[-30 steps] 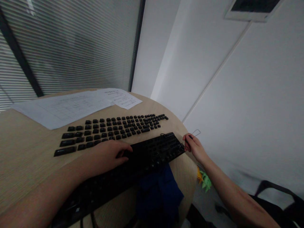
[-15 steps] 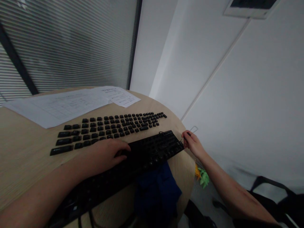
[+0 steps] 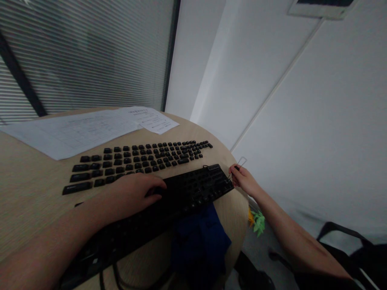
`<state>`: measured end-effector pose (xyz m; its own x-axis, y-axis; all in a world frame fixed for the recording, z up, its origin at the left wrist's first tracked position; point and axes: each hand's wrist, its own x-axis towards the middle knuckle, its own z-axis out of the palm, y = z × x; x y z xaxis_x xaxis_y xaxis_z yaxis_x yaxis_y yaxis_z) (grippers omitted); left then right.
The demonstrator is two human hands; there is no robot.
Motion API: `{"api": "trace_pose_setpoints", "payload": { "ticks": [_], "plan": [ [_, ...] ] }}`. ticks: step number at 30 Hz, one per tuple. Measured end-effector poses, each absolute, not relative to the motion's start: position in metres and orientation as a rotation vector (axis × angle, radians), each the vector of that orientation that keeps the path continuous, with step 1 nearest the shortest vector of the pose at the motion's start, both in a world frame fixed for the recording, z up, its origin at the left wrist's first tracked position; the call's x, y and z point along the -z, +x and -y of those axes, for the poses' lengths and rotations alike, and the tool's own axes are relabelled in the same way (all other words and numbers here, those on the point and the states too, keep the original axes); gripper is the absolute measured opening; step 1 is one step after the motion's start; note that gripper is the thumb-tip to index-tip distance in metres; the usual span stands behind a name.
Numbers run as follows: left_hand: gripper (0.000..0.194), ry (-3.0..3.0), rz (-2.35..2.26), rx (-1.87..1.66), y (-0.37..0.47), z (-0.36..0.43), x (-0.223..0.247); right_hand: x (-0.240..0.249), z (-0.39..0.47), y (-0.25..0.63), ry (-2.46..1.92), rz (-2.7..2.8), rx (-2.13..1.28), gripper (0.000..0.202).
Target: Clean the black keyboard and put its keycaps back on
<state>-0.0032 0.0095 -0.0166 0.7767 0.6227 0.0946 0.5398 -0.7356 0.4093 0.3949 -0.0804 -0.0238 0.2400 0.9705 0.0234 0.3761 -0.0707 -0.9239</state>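
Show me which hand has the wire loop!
The right hand: it holds the wire loop beside the keyboard, while the left hand lies over the keyboard.

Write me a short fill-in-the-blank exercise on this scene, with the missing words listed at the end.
1. The left hand is over the middle of the long black ____.
2. The right hand holds a thin ____ tool.
3. Beyond the loose keycaps, set out in rows, lie the white ____.
4. The cloth on the table is ____.

Missing words: keyboard; wire; papers; blue.
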Motion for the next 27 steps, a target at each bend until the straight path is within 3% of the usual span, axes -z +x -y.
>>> {"api": "trace_pose_setpoints", "payload": {
  "ticks": [6,15,27],
  "plan": [
    [0.028,2.553,-0.884,-0.347,-0.004,-0.010,0.017,0.026,0.082,0.396,-1.636,1.349,-0.823,0.045],
    [0.027,2.525,-0.941,-0.297,0.001,-0.008,0.010,0.044,0.096,0.399,-1.668,1.543,-0.467,0.032],
    [0.029,2.541,-0.945,-0.261,0.001,-0.008,0.010,0.055,0.094,0.401,-1.662,1.348,-0.423,0.038]
  ]
}}
